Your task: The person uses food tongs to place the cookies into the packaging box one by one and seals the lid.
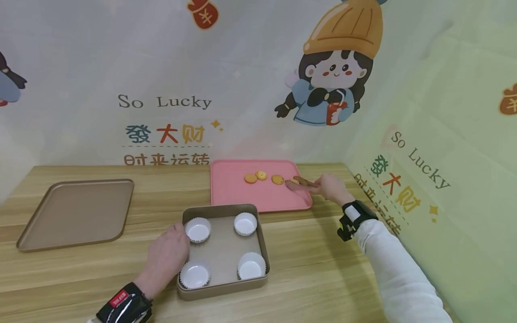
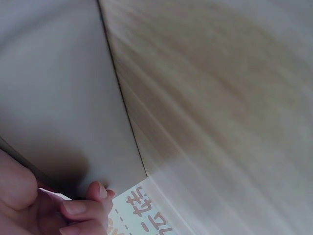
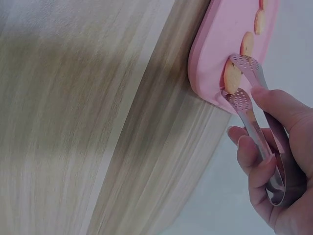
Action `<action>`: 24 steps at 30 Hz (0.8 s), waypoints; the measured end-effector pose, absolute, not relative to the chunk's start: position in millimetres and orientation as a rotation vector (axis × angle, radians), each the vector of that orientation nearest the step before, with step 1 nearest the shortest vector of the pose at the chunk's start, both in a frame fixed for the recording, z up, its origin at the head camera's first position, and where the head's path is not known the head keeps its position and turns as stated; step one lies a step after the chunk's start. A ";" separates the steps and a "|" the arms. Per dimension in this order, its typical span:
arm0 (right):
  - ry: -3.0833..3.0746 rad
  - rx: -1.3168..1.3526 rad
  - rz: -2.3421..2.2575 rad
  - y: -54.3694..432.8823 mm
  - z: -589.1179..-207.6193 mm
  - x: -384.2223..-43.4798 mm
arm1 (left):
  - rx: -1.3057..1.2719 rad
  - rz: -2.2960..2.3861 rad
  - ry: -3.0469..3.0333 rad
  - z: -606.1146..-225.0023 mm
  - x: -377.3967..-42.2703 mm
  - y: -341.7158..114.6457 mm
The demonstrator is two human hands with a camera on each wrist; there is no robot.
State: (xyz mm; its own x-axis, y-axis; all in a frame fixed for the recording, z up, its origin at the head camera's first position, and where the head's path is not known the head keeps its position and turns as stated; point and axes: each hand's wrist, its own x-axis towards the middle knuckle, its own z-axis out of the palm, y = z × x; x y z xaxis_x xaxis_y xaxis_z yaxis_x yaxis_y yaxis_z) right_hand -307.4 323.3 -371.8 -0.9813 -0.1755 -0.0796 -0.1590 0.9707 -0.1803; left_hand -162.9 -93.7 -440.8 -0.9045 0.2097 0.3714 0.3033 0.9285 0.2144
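Note:
My left hand (image 1: 167, 249) grips the left wall of a square gold-brown baking pan (image 1: 222, 251). In the left wrist view its fingers (image 2: 83, 210) curl at the pan's edge. White fluted paper cupcake liners (image 1: 198, 230) stand in the pan's corners. With my right hand (image 1: 333, 188) I hold metal tongs (image 3: 239, 100) that have perforated ends. These ends straddle a round cookie (image 3: 232, 78) at the right side of a pink tray (image 1: 230, 193); whether both press it, I cannot tell. Several other cookies (image 1: 277, 179) lie in a row to its left.
A flat gold-brown baking tray (image 1: 78, 215) lies at the left of the wooden table (image 1: 307, 269). A printed cloth backdrop (image 1: 250, 80) rises behind the table and along its right side. The pan stands just in front of the pink tray.

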 end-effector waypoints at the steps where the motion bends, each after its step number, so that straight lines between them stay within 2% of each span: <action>1: 3.029 -0.267 -0.267 323.2 -372.4 -307.4 | -0.374 -0.384 -2.748 -440.2 -162.8 -93.8; 14: 3.068 -0.360 -0.316 319.2 -370.4 -302.5 | -0.332 -0.411 -2.825 -434.1 -161.3 -93.8; 20: 3.077 -0.456 -0.421 296.9 -350.3 -290.5 | -0.332 -0.408 -2.830 -434.3 -160.9 -95.5; 24: 3.083 -0.611 -0.457 273.1 -336.7 -278.5 | -0.354 -0.390 -2.814 -434.0 -161.8 -96.1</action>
State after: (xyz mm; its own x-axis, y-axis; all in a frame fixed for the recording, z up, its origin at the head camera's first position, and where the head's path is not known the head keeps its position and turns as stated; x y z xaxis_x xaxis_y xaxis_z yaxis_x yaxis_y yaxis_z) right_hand -278.5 273.1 -336.7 -0.9253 -0.3686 0.0893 -0.3786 0.8845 -0.2728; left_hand -161.8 -96.1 -434.0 -0.9314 0.2010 0.3034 0.2760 0.9336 0.2287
